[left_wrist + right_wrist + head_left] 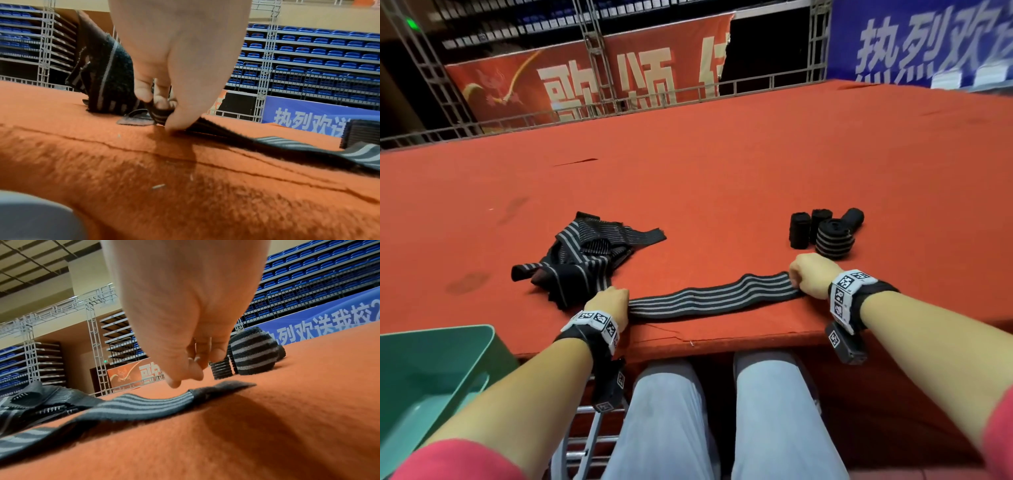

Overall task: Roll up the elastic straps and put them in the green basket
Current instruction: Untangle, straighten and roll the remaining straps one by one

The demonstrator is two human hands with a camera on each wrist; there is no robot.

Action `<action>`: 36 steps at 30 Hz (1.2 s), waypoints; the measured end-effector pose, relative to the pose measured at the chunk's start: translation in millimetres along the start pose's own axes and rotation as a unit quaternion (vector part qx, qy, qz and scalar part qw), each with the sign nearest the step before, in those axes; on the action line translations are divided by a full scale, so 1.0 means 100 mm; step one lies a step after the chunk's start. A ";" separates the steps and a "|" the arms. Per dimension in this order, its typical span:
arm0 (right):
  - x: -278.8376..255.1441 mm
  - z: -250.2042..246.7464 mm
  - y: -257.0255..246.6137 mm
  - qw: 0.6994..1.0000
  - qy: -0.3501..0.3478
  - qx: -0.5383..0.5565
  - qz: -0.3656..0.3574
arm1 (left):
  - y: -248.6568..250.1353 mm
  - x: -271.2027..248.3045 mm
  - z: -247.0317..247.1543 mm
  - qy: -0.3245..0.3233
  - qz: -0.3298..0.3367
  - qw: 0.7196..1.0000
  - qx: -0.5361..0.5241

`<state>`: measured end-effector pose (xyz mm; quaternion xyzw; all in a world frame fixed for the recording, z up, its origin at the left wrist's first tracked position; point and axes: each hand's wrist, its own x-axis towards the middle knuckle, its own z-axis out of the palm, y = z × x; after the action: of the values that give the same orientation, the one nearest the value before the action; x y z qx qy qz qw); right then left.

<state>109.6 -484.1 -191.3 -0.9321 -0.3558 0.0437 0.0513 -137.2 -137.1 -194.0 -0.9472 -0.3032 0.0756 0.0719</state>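
A black strap with grey stripes (712, 299) (144, 404) lies flat along the front edge of the orange carpeted table (722, 171). My left hand (616, 301) (164, 113) pinches its left end between thumb and curled fingers. Over the strap's right end hovers my right hand (796, 277) (185, 378), fingers curled, a sliver of carpet showing under the fingertips and no fabric between them. The green basket (431, 363) stands below the table at my lower left; what I see of its inside holds no straps.
A loose pile of unrolled straps (582, 250) (102, 73) lies just beyond my left hand. Several rolled straps (832, 236) (252, 353) stand beyond my right hand. My knees are under the table's front edge. Metal railings and banners border the far side.
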 end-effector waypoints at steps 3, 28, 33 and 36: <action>-0.02 0.03 -0.04 1.000 -0.018 0.007 0.010 | 0.07 -0.04 0.01 -0.037 -0.006 0.999 0.007; 0.26 0.25 -0.39 0.998 -0.060 0.028 -0.023 | 0.85 0.08 0.13 -0.015 0.120 0.979 -0.163; 0.20 0.24 -0.33 0.998 -0.044 0.035 -0.015 | 0.85 0.08 0.13 -0.019 0.120 0.979 -0.162; 0.17 0.22 -0.36 0.999 -0.041 0.023 -0.014 | 0.86 0.06 0.11 -0.020 0.124 0.979 -0.161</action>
<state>96.3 -444.7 -209.7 -0.9231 -0.3694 0.0897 0.0587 -85.6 -202.3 -220.6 -0.9750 -0.1926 0.0534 -0.0974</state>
